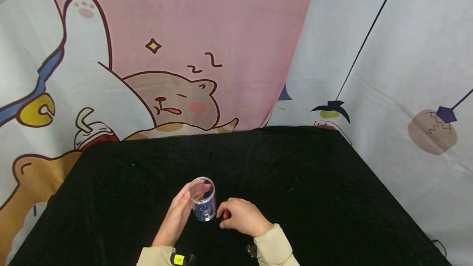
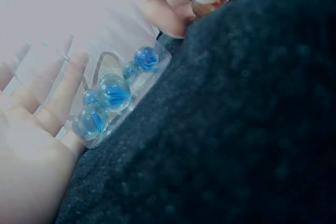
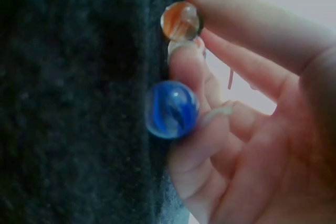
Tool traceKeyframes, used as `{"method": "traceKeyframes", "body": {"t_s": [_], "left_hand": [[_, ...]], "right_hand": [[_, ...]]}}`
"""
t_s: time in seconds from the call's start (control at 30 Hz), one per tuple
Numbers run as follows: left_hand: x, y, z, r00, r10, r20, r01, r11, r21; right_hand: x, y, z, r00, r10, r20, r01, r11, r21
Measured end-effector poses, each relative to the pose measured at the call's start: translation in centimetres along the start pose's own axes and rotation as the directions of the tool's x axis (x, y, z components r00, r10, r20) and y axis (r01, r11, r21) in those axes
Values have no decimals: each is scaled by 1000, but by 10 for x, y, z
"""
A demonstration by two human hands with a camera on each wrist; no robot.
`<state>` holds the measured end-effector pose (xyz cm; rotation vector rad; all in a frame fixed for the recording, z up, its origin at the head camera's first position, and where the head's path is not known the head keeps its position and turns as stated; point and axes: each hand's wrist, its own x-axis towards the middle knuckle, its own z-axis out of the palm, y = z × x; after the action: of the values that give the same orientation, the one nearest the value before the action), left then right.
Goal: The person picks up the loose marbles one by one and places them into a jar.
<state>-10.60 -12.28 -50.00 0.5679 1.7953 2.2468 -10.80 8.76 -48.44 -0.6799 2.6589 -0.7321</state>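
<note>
Head cam: clear cup (image 1: 204, 208) stands on fuzzy black cloth (image 1: 314, 200), left hand (image 1: 176, 212) curled round its side, right hand (image 1: 244, 216) just beside it, fingers drawn in. Left wrist: plastic-looking cylinder, blue-swirl marbles (image 2: 114, 93) on its floor; I'd go light but steady on that grip. Right wrist: thumb and fingertip seem to pinch the orange marble (image 3: 180, 22), blue marble (image 3: 172, 109) against a lower finger. Slick glassy balls could skid, so I'd squeeze at the widest part, the cloth's nap should help
</note>
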Motion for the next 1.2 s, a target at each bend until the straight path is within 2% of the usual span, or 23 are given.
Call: {"method": "traceKeyframes", "body": {"t_s": [0.37, 0.77, 1.0, 1.2], "left_hand": [[0, -5, -2, 1000, 6, 2, -6, 1000, 7], [-1, -5, -2, 1000, 11, 4, -11, 1000, 0], [-1, -4, -2, 1000, 21, 4, -21, 1000, -1], [0, -3, -1, 1000, 10, 3, -10, 1000, 6]], "right_hand": [[-1, -3, 0, 1000, 17, -24, -17, 1000, 13], [0, 1, 3, 999, 22, -26, -18, 988, 151], [1, 2, 0, 997, 11, -80, 0, 991, 131], [1, -2, -3, 982, -30, -185, 47, 995, 92]]}}
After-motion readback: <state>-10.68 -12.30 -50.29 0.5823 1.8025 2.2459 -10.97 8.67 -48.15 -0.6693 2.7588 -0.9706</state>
